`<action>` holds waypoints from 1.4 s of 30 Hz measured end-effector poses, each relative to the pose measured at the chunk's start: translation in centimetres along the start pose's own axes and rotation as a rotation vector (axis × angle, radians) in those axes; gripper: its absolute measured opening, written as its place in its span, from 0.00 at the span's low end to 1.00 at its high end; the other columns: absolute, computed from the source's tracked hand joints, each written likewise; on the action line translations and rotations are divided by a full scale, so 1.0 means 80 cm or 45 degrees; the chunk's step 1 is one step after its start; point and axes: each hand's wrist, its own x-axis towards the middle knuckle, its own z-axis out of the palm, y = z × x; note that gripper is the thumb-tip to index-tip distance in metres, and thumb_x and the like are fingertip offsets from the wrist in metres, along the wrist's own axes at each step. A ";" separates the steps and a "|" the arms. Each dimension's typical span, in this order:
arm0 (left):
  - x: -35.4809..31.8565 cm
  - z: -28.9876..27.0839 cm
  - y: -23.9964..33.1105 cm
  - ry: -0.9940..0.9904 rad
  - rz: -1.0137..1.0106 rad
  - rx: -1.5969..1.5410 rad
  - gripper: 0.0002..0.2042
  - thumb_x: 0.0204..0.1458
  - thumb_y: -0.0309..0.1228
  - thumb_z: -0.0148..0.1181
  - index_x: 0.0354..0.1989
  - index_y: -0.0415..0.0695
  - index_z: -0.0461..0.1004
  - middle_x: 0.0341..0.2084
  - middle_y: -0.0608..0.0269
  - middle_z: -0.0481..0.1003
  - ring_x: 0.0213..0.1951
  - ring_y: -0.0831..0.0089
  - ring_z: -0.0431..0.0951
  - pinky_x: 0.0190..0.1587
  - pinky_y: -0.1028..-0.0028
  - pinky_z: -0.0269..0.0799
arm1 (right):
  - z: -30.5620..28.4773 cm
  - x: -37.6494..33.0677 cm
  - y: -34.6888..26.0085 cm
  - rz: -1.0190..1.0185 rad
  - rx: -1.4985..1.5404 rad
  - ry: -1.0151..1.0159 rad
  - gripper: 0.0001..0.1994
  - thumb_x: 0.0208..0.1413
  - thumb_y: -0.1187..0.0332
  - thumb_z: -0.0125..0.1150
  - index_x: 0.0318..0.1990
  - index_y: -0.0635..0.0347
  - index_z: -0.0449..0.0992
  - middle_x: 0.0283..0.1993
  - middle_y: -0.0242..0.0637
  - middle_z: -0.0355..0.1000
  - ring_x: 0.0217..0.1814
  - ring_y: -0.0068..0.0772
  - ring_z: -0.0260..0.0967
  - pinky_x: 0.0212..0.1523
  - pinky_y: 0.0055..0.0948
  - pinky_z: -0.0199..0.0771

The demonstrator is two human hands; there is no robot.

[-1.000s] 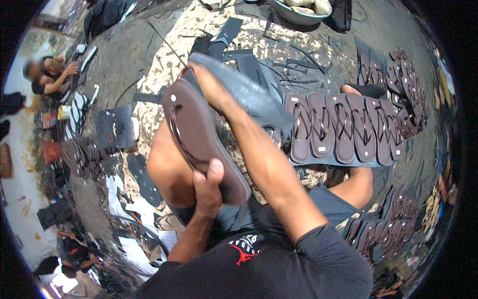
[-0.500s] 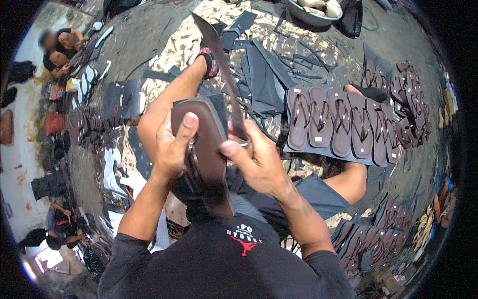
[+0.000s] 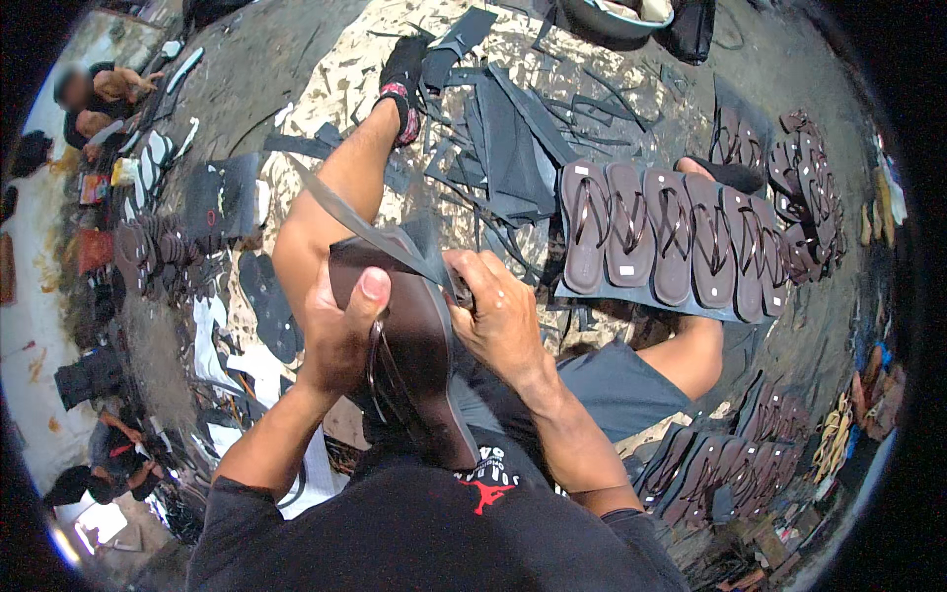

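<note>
A brown flip-flop (image 3: 409, 326) lies over my lap, its toe end pointing away from me. My left hand (image 3: 335, 321) is closed around its left side, thumb pressed on the footbed and the other fingers hidden underneath. Dark sheet material (image 3: 419, 234) sticks out past the toe end. In my closed right hand (image 3: 498, 316) is a knife with a long curved blade (image 3: 360, 222). The blade slants to the upper left across the toe end of the flip-flop; whether its edge touches the sole I cannot tell. My fingers hide most of the handle.
Black offcuts (image 3: 508, 148) litter the pale ground sheet ahead. A row of brown flip-flops (image 3: 671, 237) lies on a dark board to the right, with more flip-flops (image 3: 725, 474) at the lower right. A basin (image 3: 617, 18) stands at the far edge. Other people (image 3: 104, 104) sit at the left.
The blade has swung left and down, from pointing up and away to lying across the flip-flop's toe end. My right hand has turned with it. My left hand keeps its grip.
</note>
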 end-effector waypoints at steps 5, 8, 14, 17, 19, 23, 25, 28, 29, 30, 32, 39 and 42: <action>-0.001 -0.012 0.000 -0.114 0.049 -0.023 0.22 0.59 0.43 0.67 0.51 0.38 0.72 0.39 0.65 0.78 0.39 0.79 0.77 0.43 0.77 0.74 | -0.040 0.044 -0.024 -0.177 -0.031 -0.215 0.16 0.54 0.68 0.66 0.49 0.54 0.71 0.35 0.46 0.74 0.40 0.55 0.76 0.38 0.49 0.77; -0.003 -0.018 0.000 -0.172 0.077 0.044 0.20 0.59 0.42 0.68 0.48 0.38 0.75 0.39 0.66 0.80 0.39 0.80 0.77 0.42 0.77 0.74 | -0.072 0.066 -0.031 -0.166 -0.062 -0.604 0.19 0.49 0.72 0.69 0.48 0.65 0.72 0.40 0.52 0.74 0.44 0.60 0.74 0.44 0.49 0.76; 0.002 -0.024 0.004 -0.371 -0.106 -0.105 0.19 0.57 0.33 0.70 0.53 0.38 0.72 0.41 0.65 0.79 0.43 0.78 0.78 0.49 0.75 0.74 | -0.093 0.102 -0.033 -0.146 0.138 -0.649 0.13 0.59 0.65 0.64 0.47 0.62 0.74 0.32 0.41 0.76 0.35 0.41 0.77 0.36 0.41 0.76; 0.026 -0.003 0.017 -0.394 -0.138 -0.068 0.24 0.60 0.35 0.67 0.59 0.40 0.66 0.45 0.63 0.77 0.47 0.77 0.76 0.52 0.73 0.72 | -0.116 0.118 -0.043 0.403 0.457 -0.684 0.15 0.62 0.64 0.64 0.50 0.64 0.78 0.37 0.31 0.77 0.36 0.21 0.72 0.38 0.24 0.73; 0.059 0.001 0.002 -0.485 -0.004 -0.051 0.24 0.64 0.35 0.60 0.64 0.40 0.60 0.46 0.61 0.76 0.48 0.75 0.76 0.52 0.71 0.73 | -0.118 0.115 -0.044 0.412 0.533 -0.614 0.15 0.62 0.61 0.67 0.47 0.64 0.78 0.33 0.24 0.74 0.31 0.12 0.65 0.32 0.19 0.67; 0.036 0.031 -0.012 -0.157 -0.038 -0.962 0.38 0.59 0.44 0.62 0.74 0.48 0.50 0.60 0.48 0.69 0.64 0.54 0.69 0.64 0.50 0.69 | -0.154 0.083 -0.029 0.504 1.050 -0.009 0.13 0.64 0.62 0.65 0.48 0.61 0.74 0.37 0.29 0.75 0.30 0.16 0.71 0.26 0.20 0.72; 0.034 0.068 -0.036 -0.282 0.325 -0.901 0.34 0.59 0.46 0.63 0.70 0.45 0.58 0.60 0.53 0.70 0.62 0.57 0.70 0.65 0.52 0.66 | -0.135 0.059 -0.030 0.610 1.149 0.138 0.14 0.64 0.63 0.64 0.50 0.59 0.70 0.36 0.30 0.75 0.30 0.19 0.74 0.24 0.21 0.77; 0.048 0.106 -0.042 -0.196 0.175 -1.191 0.31 0.60 0.52 0.61 0.64 0.43 0.66 0.56 0.60 0.74 0.58 0.62 0.74 0.63 0.56 0.67 | -0.099 0.026 -0.027 0.519 1.166 0.114 0.14 0.64 0.62 0.65 0.50 0.59 0.70 0.37 0.31 0.75 0.33 0.19 0.75 0.26 0.22 0.74; 0.061 0.115 -0.032 -0.102 0.107 -1.127 0.31 0.60 0.60 0.56 0.61 0.46 0.69 0.53 0.62 0.75 0.54 0.66 0.76 0.57 0.62 0.72 | -0.093 0.019 -0.023 0.468 0.995 0.134 0.14 0.64 0.63 0.65 0.49 0.60 0.71 0.36 0.32 0.75 0.36 0.21 0.75 0.29 0.25 0.74; 0.071 0.116 -0.037 -0.052 0.006 -1.091 0.32 0.59 0.61 0.57 0.58 0.46 0.71 0.51 0.65 0.76 0.52 0.70 0.77 0.56 0.65 0.74 | -0.088 0.014 -0.014 0.407 0.822 0.150 0.14 0.63 0.63 0.66 0.48 0.61 0.72 0.36 0.32 0.75 0.38 0.22 0.76 0.32 0.28 0.75; 0.069 0.125 -0.032 0.136 -0.092 -1.086 0.30 0.57 0.59 0.61 0.58 0.47 0.72 0.49 0.67 0.77 0.49 0.73 0.78 0.52 0.68 0.77 | -0.072 -0.014 0.012 0.316 0.434 0.310 0.14 0.60 0.66 0.67 0.48 0.62 0.73 0.37 0.38 0.76 0.39 0.36 0.78 0.38 0.35 0.76; 0.056 0.137 -0.036 0.127 -0.196 -1.123 0.26 0.60 0.52 0.62 0.59 0.48 0.72 0.50 0.66 0.78 0.49 0.71 0.80 0.48 0.71 0.80 | -0.029 -0.059 0.068 0.215 -0.082 0.438 0.18 0.52 0.74 0.67 0.51 0.55 0.73 0.41 0.45 0.75 0.41 0.54 0.76 0.39 0.46 0.77; 0.052 0.134 -0.046 0.085 -0.195 -1.111 0.26 0.61 0.51 0.61 0.60 0.47 0.71 0.52 0.64 0.78 0.52 0.69 0.79 0.52 0.68 0.80 | -0.036 -0.021 0.059 0.270 -0.119 0.451 0.18 0.52 0.74 0.66 0.52 0.52 0.72 0.40 0.45 0.75 0.42 0.55 0.76 0.39 0.47 0.77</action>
